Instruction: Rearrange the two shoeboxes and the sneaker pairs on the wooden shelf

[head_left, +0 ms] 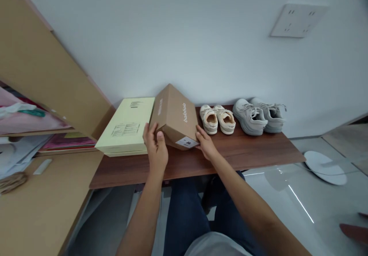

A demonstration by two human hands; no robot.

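Observation:
A brown cardboard shoebox (175,114) with white lettering is tilted over the dark wooden shelf (230,152), between my two hands. My left hand (156,145) grips its near left corner, thumb and fingers on the box. At the near right corner, beside a white label, my right hand (205,143) holds it with the fingers partly hidden. To the left lies a larger pale yellow box (126,123) with printed text. Right of the shoebox stands a pair of small cream shoes (217,120), then a pair of larger grey-white sneakers (258,116).
A tan cabinet (51,64) and desk surface (51,198) with papers and a pink bag (25,110) border the left. The white wall (184,37) behind carries a socket plate (299,20). A white round base (324,168) sits on the floor at right.

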